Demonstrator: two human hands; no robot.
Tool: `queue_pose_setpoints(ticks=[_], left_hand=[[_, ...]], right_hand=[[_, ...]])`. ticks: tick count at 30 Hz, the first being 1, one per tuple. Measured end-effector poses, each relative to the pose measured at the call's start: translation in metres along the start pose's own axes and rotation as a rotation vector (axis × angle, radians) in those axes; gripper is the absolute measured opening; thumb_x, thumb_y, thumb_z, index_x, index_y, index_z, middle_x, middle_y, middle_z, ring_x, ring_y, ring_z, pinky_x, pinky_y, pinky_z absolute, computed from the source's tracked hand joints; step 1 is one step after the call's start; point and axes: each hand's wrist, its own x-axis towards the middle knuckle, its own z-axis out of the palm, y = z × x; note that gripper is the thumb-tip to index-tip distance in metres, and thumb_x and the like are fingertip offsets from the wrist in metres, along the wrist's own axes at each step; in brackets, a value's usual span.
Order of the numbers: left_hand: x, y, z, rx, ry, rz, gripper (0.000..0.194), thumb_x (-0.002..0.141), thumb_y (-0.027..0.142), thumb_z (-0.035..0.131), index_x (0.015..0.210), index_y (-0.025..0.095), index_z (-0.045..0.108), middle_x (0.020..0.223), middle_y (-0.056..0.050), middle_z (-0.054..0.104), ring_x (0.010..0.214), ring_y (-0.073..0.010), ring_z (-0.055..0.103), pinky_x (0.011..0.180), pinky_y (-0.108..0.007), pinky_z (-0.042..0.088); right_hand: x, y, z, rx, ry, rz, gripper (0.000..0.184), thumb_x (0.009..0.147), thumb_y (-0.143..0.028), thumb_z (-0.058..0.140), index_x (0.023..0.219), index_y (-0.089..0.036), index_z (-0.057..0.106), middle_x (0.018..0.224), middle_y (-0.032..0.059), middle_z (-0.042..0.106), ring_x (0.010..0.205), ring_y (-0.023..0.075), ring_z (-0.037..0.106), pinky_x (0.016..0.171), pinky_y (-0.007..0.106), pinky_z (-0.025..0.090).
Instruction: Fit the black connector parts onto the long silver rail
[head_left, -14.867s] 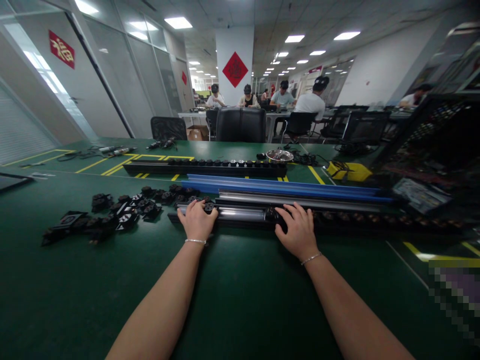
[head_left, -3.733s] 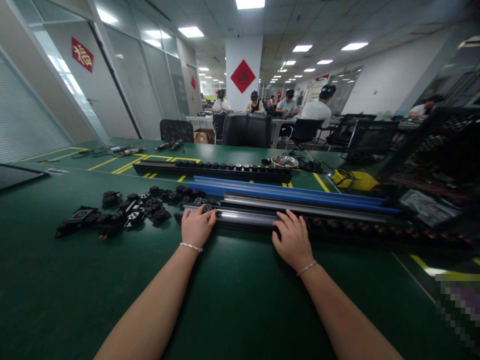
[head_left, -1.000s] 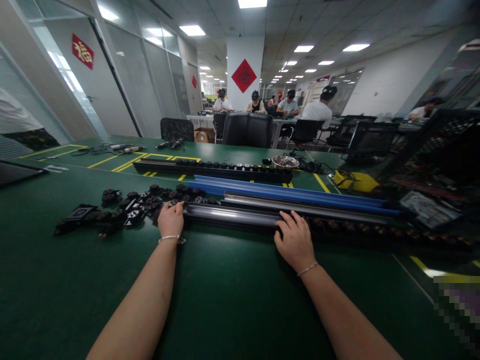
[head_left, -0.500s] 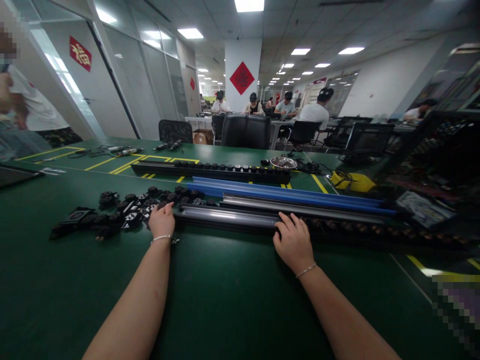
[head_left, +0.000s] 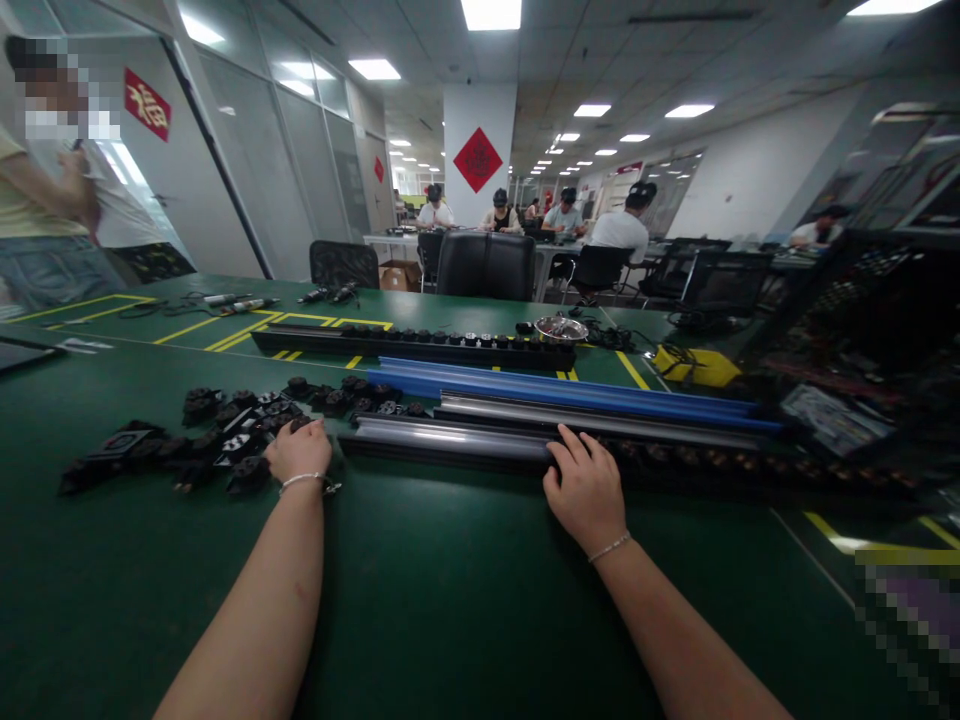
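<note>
Rail [head_left: 450,440] was filled right of spread right hand [head_left: 589,490], bare leftward; parts [head_left: 236,442] were strewn by left hand [head_left: 300,452], grip hidden.

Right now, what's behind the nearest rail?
Behind the nearest rail: black parts at left, a silver rail, a blue rail and, farther back, a black rail. The nearest rail's low far side is hidden.
</note>
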Motion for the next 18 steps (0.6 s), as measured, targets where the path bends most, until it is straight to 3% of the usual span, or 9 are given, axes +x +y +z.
queue_pose_setpoints(ticks=[3, 5, 9, 13, 18], left_hand=[[-0.008, 0.008, -0.007, -0.077, 0.054, -0.214, 0.037, 0.082, 0.039, 0.043, 0.102, 0.022, 0.069, 0.137, -0.013, 0.048, 0.126, -0.0391, 0.038, 0.097, -0.058, 0.036], [-0.012, 0.013, -0.010, -0.109, 0.058, -0.231, 0.034, 0.082, 0.037, 0.045, 0.100, 0.022, 0.069, 0.138, -0.013, 0.047, 0.128, -0.0390, 0.035, 0.098, -0.060, 0.034], [-0.016, 0.020, -0.011, -0.091, 0.064, -0.206, 0.033, 0.082, 0.034, 0.043, 0.096, 0.019, 0.069, 0.143, -0.015, 0.041, 0.130, -0.0400, 0.031, 0.098, -0.061, 0.033], [-0.018, 0.026, -0.011, -0.117, 0.148, -0.184, 0.030, 0.080, 0.032, 0.047, 0.095, 0.016, 0.067, 0.144, -0.019, 0.037, 0.130, -0.0416, 0.032, 0.098, -0.060, 0.033], [-0.022, 0.038, -0.013, -0.174, 0.260, 0.060, 0.028, 0.081, 0.028, 0.045, 0.100, 0.013, 0.060, 0.140, -0.020, 0.041, 0.133, -0.0284, 0.033, 0.110, -0.045, 0.025]], right_hand=[[0.000, 0.000, -0.001, -0.011, 0.001, 0.026, 0.031, 0.078, -0.019, 0.050, 0.106, -0.018, 0.065, 0.134, 0.0088, 0.054, 0.112, 0.0291, 0.048, 0.094, 0.044, 0.037], [0.000, 0.000, -0.001, -0.019, 0.007, 0.032, 0.031, 0.078, -0.019, 0.050, 0.106, -0.018, 0.065, 0.134, 0.0095, 0.053, 0.110, 0.0286, 0.049, 0.094, 0.044, 0.037], [0.001, -0.001, -0.001, -0.026, 0.037, 0.023, 0.031, 0.078, -0.019, 0.051, 0.105, -0.018, 0.065, 0.130, 0.0111, 0.056, 0.106, 0.0283, 0.051, 0.094, 0.045, 0.036], [0.000, -0.002, -0.001, -0.036, 0.061, 0.025, 0.031, 0.078, -0.019, 0.050, 0.104, -0.019, 0.066, 0.128, 0.0105, 0.057, 0.105, 0.0282, 0.050, 0.094, 0.045, 0.035], [-0.001, -0.002, 0.000, -0.056, 0.065, 0.050, 0.031, 0.078, -0.021, 0.049, 0.103, -0.018, 0.067, 0.124, 0.0102, 0.060, 0.100, 0.0283, 0.050, 0.091, 0.044, 0.036]])
